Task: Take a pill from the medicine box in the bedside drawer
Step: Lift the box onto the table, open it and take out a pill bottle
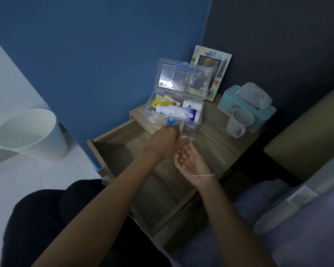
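Note:
The clear plastic medicine box (198,121) stands on the bedside table with its lid (165,78) raised. Inside it lie a white bottle with a blue label (176,113), a second white bottle (193,106) and yellow packets (159,102). The wooden drawer (112,149) below is pulled out. My left hand (163,140) hovers just in front of the box, fingers closed, with a small white item (183,137) at its fingertips; it is too blurred to name. My right hand (189,161) is palm up and cupped right beneath it, fingers apart.
A white mug (239,122) and a light blue tissue box (229,102) stand right of the medicine box, a picture frame (223,72) behind it. A white bin (33,132) is on the floor at left. The bed (297,228) is at lower right.

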Demonstrator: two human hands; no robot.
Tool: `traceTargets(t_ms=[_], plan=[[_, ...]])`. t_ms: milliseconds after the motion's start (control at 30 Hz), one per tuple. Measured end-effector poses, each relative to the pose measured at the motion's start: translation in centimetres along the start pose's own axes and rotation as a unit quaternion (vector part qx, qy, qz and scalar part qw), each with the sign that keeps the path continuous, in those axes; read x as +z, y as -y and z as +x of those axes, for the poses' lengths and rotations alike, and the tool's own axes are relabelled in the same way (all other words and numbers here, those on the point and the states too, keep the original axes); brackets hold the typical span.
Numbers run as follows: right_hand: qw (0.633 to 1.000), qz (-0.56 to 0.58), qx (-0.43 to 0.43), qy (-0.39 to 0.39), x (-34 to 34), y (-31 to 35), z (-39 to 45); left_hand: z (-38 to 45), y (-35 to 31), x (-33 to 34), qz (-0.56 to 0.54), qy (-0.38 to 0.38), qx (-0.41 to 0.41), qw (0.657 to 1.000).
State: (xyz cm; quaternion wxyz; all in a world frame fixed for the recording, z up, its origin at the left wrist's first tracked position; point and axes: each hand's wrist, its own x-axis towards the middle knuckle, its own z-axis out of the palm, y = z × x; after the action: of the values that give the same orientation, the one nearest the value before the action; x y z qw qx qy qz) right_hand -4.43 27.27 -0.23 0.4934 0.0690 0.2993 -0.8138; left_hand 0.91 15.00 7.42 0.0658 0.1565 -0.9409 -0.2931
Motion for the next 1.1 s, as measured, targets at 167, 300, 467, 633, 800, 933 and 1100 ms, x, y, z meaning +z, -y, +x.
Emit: traceTargets(t_ms=[167, 300, 467, 633, 800, 933, 1100], plan=[[1.0, 0.009, -0.01, 0.007, -0.5, 0.2, 0.5, 0.0, 0.0, 0.3, -0.069, 0.024, 0.014, 0.997], [1.0, 0.021, -0.001, -0.006, -1.2, 0.9, 0.6, 0.5, 0.2, -0.1, -0.072, 0.087, 0.095, 0.989], [0.999, 0.04, -0.005, -0.018, -2.1, 2.1, 0.3, 1.7, -0.1, 0.4, -0.111, 0.085, 0.056, 0.989], [0.998, 0.026, -0.037, -0.031, -3.6, 3.9, -0.1, 3.3, 0.0, 1.1, -0.121, 0.014, 0.035, 0.992], [0.992, -0.084, -0.091, -0.038, -5.1, 4.8, 0.0, 3.7, 1.5, 2.9, -0.091, 0.012, 0.004, 0.996], [0.953, -0.248, -0.131, -0.114, -5.4, 4.4, 0.4, 3.2, 2.5, 4.5, -0.066, 0.024, -0.009, 0.998], [0.816, -0.495, -0.22, -0.2, -6.7, 3.3, 0.3, 2.6, 3.0, 6.8, -0.045, 0.063, -0.001, 0.997]])
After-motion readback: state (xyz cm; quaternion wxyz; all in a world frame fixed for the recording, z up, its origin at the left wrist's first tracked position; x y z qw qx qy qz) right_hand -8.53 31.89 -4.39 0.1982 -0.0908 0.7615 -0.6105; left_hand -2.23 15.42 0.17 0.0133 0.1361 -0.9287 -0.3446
